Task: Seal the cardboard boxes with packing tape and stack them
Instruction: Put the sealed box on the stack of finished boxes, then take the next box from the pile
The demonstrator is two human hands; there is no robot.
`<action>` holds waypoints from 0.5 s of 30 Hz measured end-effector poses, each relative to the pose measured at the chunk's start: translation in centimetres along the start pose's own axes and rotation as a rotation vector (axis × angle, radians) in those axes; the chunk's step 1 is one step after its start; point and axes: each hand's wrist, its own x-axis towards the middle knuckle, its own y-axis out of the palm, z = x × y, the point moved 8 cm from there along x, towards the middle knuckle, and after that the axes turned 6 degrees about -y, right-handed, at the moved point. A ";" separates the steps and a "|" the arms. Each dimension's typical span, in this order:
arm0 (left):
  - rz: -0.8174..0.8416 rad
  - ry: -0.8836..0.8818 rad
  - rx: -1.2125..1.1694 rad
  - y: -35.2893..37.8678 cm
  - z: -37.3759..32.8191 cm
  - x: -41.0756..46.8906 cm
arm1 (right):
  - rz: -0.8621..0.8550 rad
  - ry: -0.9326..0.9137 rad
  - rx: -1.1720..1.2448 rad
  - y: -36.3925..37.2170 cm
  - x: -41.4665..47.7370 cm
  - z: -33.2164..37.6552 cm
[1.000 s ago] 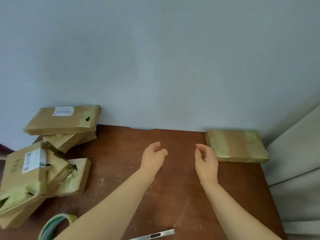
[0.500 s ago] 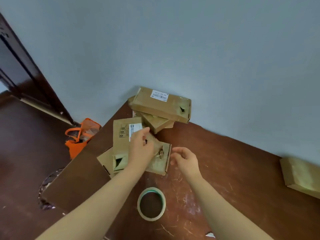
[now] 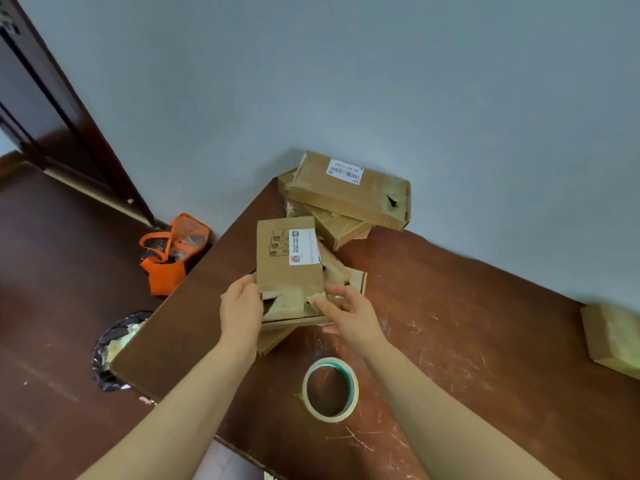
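Both hands grip labelled box (image 3: 289,263) atop pile at table's (image 3: 450,289) left edge: left hand (image 3: 240,311) on near-left corner, right hand (image 3: 348,315) on torn flap. Tape roll (image 3: 330,389) lies just below.

taped box (image 3: 611,336): cut by right edge | label (image 3: 304,246): print unreadable

A white barcode label (image 3: 345,171) on the upper rear box (image 3: 349,202) carried bars and a row of digits, too blurred to read. The front box (image 3: 285,275) bore a white shipping label (image 3: 303,246) with small print and a code square, likewise illegible, beside three printed symbols (image 3: 278,244).
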 end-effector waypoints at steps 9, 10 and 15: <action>0.206 0.071 -0.007 5.7 1.1 -4.7 | -0.029 0.080 0.593 -6.9 -5.2 -4.1; 0.254 0.060 0.002 6.8 1.5 -5.7 | -0.033 0.092 0.602 -8.1 -6.0 -4.7; 0.419 -0.015 0.121 12.0 4.4 -9.4 | -0.052 0.113 0.551 -14.3 -9.3 -7.0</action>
